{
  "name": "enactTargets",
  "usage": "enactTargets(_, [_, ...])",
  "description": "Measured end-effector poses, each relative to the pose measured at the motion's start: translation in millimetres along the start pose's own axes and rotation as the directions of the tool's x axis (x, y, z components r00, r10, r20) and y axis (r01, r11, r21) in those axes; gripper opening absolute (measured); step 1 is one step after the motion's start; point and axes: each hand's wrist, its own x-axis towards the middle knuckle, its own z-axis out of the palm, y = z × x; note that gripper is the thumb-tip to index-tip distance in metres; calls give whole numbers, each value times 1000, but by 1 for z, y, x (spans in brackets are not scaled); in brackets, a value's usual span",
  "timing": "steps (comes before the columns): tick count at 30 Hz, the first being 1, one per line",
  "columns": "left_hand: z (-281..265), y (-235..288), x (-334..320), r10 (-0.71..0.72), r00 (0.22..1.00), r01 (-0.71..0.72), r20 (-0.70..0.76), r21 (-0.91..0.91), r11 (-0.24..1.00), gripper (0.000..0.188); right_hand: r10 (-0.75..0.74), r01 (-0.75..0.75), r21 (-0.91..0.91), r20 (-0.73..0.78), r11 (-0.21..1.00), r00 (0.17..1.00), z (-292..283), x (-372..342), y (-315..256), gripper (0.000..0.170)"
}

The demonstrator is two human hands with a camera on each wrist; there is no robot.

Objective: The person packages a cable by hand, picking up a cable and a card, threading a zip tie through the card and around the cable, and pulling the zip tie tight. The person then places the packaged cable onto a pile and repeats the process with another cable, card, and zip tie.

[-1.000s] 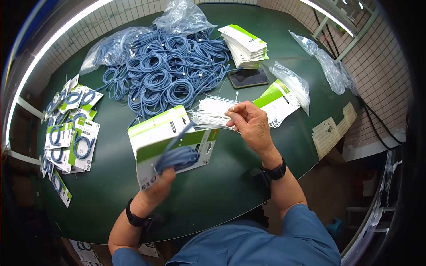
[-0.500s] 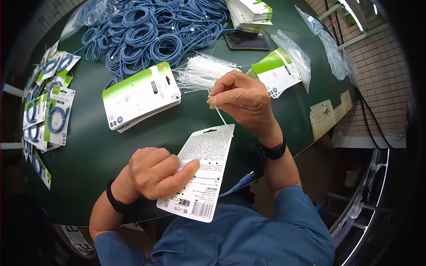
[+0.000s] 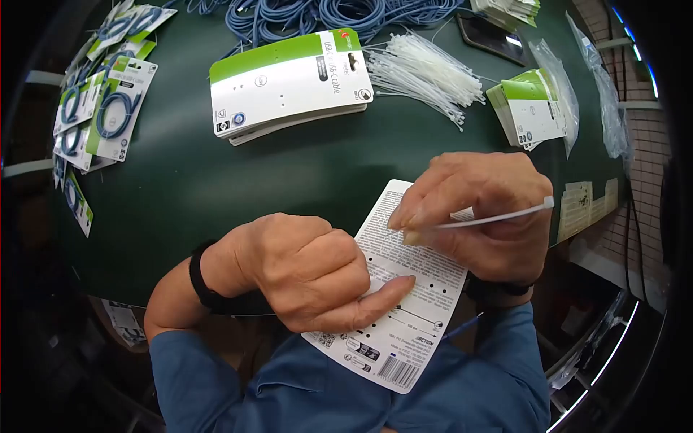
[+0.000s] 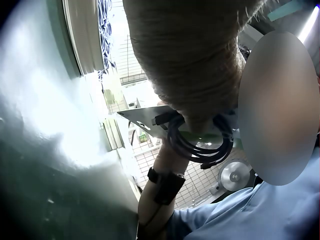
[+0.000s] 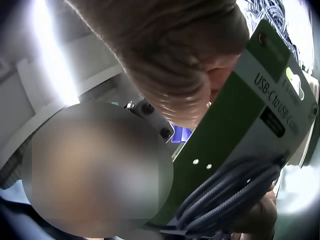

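Note:
My left hand point(image 3: 310, 274) grips the lower left of a printed card point(image 3: 426, 303), its text side facing up and its thumb lying on that side. Against the card's other face lies a coiled dark blue cable point(image 4: 200, 150), best seen in the wrist views; the right wrist view shows the card's green front point(image 5: 220, 135) with the coil point(image 5: 230, 195). Over the card's upper part, my right hand point(image 3: 491, 216) pinches a white cable tie point(image 3: 498, 219) between thumb and fingertips, its head end sticking out to the right.
A stack of blank cards point(image 3: 281, 86) lies beyond the hands, with a pile of white ties point(image 3: 426, 68) beside it. Blue cable coils point(image 3: 289, 18) lie at the back, a phone point(image 3: 493, 40) and smaller card stack point(image 3: 534, 115) at right, carded cables point(image 3: 115, 112) at left.
The view has moved closer to the stack and ties. My right hand has brought the tie over the card. Since the earliest frame, the card has been turned from its cable side to its text side.

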Motion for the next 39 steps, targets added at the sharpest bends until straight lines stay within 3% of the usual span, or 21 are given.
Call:
enactTargets(3, [0,0,0,-18,1000,18,-2,-5,1000,37,58,-40,-101,176,994,983,2,3,-5,16])
enactTargets(12, [0,1,0,-56,998,55,-14,-26,998,40,46,-36,-58,176,998,983,4,3,0,19])
enactTargets(32, [-2,2,1,-50,999,50,0,-55,997,40,138,-98,-136,325,986,936,5,11,-5,19])
enactTargets(39, [4,2,1,-125,989,123,-82,-24,992,40,173,-157,-74,369,985,913,3,13,0,18])
